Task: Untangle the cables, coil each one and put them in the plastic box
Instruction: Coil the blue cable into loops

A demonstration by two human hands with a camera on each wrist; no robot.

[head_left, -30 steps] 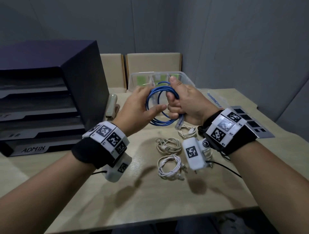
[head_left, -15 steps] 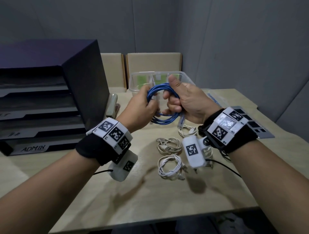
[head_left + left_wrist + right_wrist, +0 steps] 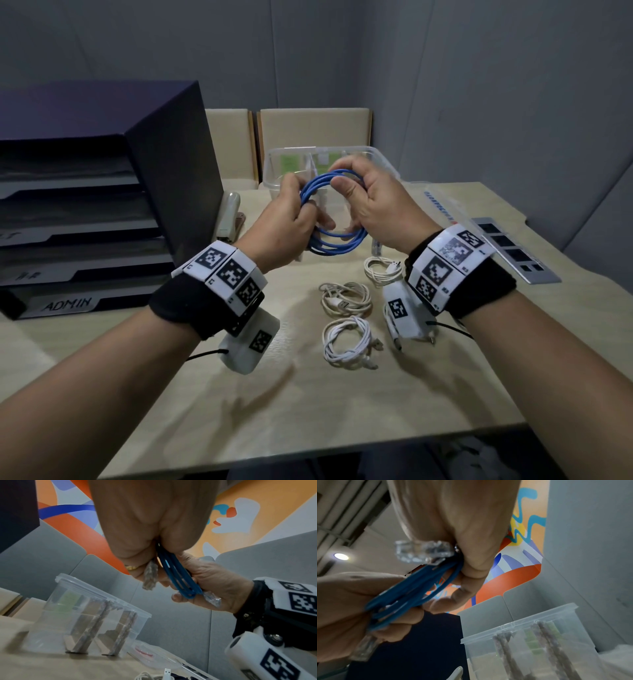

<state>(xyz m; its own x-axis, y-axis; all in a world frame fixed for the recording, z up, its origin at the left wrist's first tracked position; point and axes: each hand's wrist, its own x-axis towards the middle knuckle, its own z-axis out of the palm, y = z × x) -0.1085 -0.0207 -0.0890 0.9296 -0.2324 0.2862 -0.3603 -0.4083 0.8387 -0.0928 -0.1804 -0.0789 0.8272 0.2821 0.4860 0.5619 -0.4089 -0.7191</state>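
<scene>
Both hands hold a coiled blue network cable in the air in front of the clear plastic box. My left hand grips the coil's left side; my right hand pinches its right side. The coil shows edge-on in the left wrist view, with a clear plug sticking out. In the right wrist view another clear plug juts from my right fist above the blue strands. Three coiled white cables lie on the table below.
A dark file tray stack labelled ADMIN stands at the left, with a stapler beside it. The box's lid and a grey power strip lie at the right. The box has dividers inside.
The hands have lifted the blue coil slightly and moved it toward the box; the left hand's grip moved from open fingers to a closed hold on the coil.
</scene>
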